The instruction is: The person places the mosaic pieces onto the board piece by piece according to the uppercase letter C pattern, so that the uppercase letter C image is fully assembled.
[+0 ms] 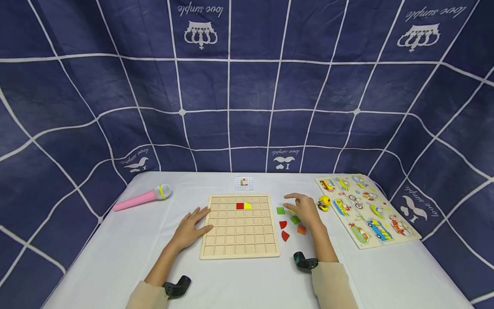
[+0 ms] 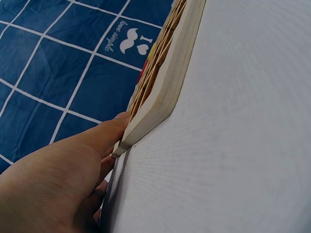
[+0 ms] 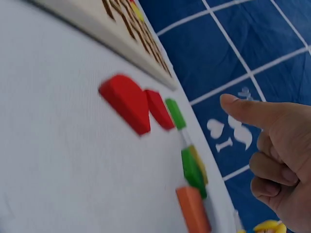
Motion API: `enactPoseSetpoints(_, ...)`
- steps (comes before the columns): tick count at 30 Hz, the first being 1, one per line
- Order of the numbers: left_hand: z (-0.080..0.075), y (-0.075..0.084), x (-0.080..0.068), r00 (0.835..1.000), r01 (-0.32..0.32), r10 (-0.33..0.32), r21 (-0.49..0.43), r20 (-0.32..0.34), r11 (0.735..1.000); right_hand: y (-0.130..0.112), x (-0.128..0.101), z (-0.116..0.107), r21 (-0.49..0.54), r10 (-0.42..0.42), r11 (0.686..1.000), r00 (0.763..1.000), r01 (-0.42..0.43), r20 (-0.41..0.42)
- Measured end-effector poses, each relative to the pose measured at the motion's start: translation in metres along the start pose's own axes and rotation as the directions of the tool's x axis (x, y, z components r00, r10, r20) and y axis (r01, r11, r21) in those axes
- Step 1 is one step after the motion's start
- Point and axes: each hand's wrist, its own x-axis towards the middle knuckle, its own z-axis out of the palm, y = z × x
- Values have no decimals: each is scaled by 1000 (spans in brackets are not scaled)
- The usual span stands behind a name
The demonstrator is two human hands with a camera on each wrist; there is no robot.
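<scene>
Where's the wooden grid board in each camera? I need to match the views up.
Head: grid board at table centre, left hand resting on its left edge.
Left wrist: board's pale edge runs diagonally from top centre down to the thumb.
Right wrist: only its corner shows, top left.
Shared landmark: the yellow piece on the board.

Head camera looks down over the table; both wrist cameras skim it closely, sharing the grid board (image 1: 240,225)
</scene>
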Motion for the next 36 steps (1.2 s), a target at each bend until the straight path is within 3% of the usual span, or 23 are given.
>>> enactPoseSetpoints(6,0,-2,-1,1000,-6,6,3,-7,1000,21,-3,-3,-39,54,998,997,-52,53)
enactPoseSetpoints(13,1,-2,-2,1000,-9,9,-4,-4,1000,30,-4,-1,-73,112,992,991,-107,73)
enactPoseSetpoints(21,2,-1,0,1000,-1,1,0,1,1000,29,1,8,-96,111,989,994,-110,8)
enactPoseSetpoints(30,-1,-1,0,1000,-13,13,6,-14,1000,29,3,3,-53,94,994,995,-92,37)
enactPoseSetpoints(36,0,-2,1,1000,-15,15,4,-7,1000,31,3,5,-80,93,993,996,-93,3)
